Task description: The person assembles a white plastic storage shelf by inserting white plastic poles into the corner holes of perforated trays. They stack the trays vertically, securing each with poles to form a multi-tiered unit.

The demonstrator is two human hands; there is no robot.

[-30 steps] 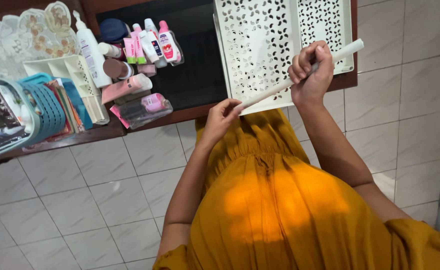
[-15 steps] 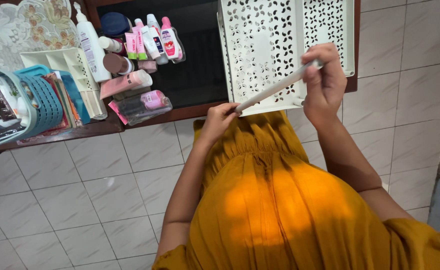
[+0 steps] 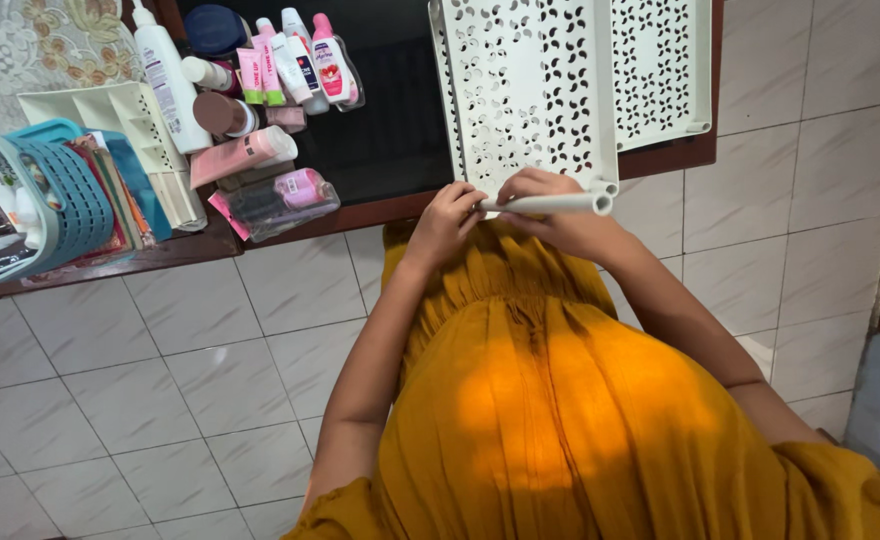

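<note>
Since the earlier frames, we have brought the white tube (image 3: 550, 204) down from its raised slant; it now lies level, close against the mustard-yellow dress (image 3: 520, 400), at the near edge of the dark wooden table (image 3: 380, 150).

Fingers: those of our right hand (image 3: 560, 215) are curled shut around the tube's middle, thumb on top. Those of our left hand (image 3: 447, 222) are bunched together, pinching the tube's left end. The open, hollow right end pokes out past the right hand, just beside a corner socket of the white perforated tray (image 3: 530, 90).

Judgement: with the tube lowered and gripped in both hands, it looks set for aligning with that corner (fit not confirmed).

Count, working outward:
- tubes in hand: 1
- perforated trays: 2, the second tray (image 3: 660, 70) lying to the right of the first
- blue basket (image 3: 60, 190) at far left: 1
- cream slotted organiser (image 3: 110, 115): 1
- toiletry bottles and tubes (image 3: 260, 90): about ten, clustered (exact tally uncertain, some overlap)
</note>
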